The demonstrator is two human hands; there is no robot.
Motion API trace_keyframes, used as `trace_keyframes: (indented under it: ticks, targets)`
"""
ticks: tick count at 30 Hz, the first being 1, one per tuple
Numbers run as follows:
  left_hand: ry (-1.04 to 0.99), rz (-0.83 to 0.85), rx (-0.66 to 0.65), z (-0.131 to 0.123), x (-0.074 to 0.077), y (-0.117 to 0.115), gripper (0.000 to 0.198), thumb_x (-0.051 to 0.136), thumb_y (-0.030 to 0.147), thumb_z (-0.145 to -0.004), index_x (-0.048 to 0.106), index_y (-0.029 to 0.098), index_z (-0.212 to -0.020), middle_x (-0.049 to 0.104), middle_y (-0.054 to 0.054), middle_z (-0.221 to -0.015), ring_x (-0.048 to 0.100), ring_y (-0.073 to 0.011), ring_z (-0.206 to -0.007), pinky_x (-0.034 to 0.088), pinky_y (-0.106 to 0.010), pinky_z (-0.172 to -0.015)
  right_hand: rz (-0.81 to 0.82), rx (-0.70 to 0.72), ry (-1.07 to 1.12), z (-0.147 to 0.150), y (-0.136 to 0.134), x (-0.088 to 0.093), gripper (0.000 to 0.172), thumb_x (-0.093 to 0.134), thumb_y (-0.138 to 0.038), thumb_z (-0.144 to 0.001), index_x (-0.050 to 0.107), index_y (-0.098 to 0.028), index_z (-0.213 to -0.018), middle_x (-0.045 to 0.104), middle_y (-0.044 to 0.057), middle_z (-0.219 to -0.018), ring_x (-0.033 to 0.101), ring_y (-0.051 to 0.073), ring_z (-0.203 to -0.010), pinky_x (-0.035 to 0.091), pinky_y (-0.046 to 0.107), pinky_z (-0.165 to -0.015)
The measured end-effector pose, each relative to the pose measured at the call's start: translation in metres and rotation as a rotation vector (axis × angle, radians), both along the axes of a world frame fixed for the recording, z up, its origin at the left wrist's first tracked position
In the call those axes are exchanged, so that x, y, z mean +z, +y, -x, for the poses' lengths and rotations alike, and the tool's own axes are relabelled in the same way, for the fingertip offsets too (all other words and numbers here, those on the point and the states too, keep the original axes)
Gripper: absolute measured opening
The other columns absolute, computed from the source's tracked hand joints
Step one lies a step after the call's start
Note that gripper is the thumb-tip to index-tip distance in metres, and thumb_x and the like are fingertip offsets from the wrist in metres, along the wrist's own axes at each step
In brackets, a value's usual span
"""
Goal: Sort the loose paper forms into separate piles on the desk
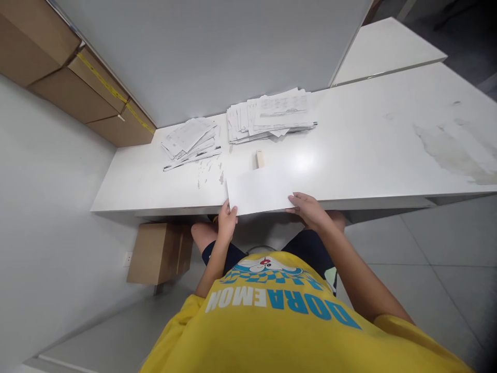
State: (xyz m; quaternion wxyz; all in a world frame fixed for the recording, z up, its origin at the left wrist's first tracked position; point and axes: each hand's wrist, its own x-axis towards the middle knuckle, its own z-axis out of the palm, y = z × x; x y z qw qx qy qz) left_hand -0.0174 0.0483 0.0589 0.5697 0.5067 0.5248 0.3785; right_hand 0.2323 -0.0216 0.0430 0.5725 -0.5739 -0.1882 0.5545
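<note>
A blank white sheet of paper lies at the near edge of the white table, its near side just past the edge. My left hand pinches the sheet's near left corner. My right hand grips the sheet's near right corner, fingers curled on it. A small beige block stands on the table just beyond the sheet.
Two piles of printed papers lie farther back: a smaller one at the left and a larger one by the grey partition. Cardboard boxes are stacked at upper left. Another box sits on the floor under the table.
</note>
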Motion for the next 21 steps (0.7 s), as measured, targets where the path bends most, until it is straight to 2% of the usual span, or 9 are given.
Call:
trace_keyframes:
  ticks: [3,8,14,17,21]
  targets:
    - [0.022,0.012,0.033,-0.003,-0.008,0.005,0.06,0.068,0.038,-0.079,0.055,0.018,-0.135,0.047,0.006,-0.059,0.036,-0.0079,-0.046,0.03,-0.021,-0.043,0.013,0.027,-0.003,-0.006,0.0,0.003,0.025,0.08,-0.038,-0.064,0.063,-0.023,-0.073,0.064,0.0,-0.072,0.062,0.017,-0.065,0.061,0.03,-0.059]
    - [0.093,-0.027,0.043,-0.006,-0.017,0.0,0.062,0.065,0.033,-0.082,0.051,0.018,-0.14,0.041,0.007,-0.056,0.041,-0.0112,-0.051,0.044,-0.024,-0.054,0.081,0.031,-0.222,-0.005,-0.013,0.01,0.017,0.071,-0.036,-0.069,0.061,-0.022,-0.069,0.063,0.001,-0.064,0.061,0.017,-0.054,0.055,0.029,-0.051]
    - [0.324,-0.146,-0.098,-0.021,-0.003,0.011,0.052,0.056,0.026,-0.089,0.052,0.016,-0.14,0.041,0.006,-0.059,0.044,-0.0124,-0.056,0.046,-0.026,-0.064,0.171,-0.023,-0.455,-0.013,-0.012,0.005,0.011,0.057,-0.033,-0.076,0.059,-0.022,-0.075,0.061,0.0,-0.053,0.058,0.018,-0.048,0.048,0.029,-0.049]
    - [0.422,-0.24,-0.154,-0.029,0.006,0.018,0.042,0.055,0.02,-0.089,0.06,0.017,-0.131,0.04,0.006,-0.06,0.044,-0.0123,-0.058,0.043,-0.026,-0.066,0.165,-0.039,-0.45,-0.025,-0.013,-0.002,0.012,0.057,-0.034,-0.076,0.059,-0.022,-0.076,0.061,-0.001,-0.055,0.057,0.017,-0.047,0.046,0.028,-0.047]
    - [0.397,-0.29,-0.171,-0.033,0.016,0.014,0.032,0.054,0.019,-0.089,0.066,0.019,-0.119,0.035,0.007,-0.057,0.04,-0.0111,-0.055,0.038,-0.023,-0.061,0.113,-0.029,-0.407,-0.036,-0.023,-0.004,0.015,0.062,-0.037,-0.074,0.06,-0.022,-0.079,0.063,0.0,-0.06,0.06,0.018,-0.052,0.047,0.028,-0.048]
